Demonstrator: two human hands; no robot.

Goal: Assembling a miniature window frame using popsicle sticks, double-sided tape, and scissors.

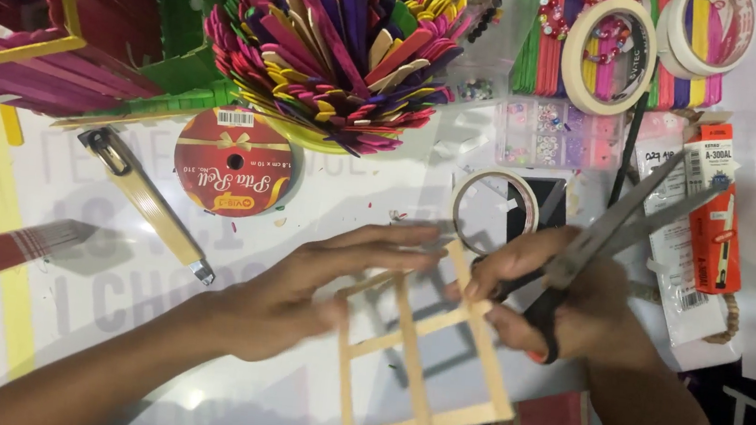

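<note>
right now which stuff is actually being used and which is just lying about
In use:
- plain stick frame, held by both hands
- scissors in the right hand
- left hand on the frame

Lying about:
- bunch of coloured sticks
- red ribbon spool
- tape rolls
- box cutter
- bead box
</note>
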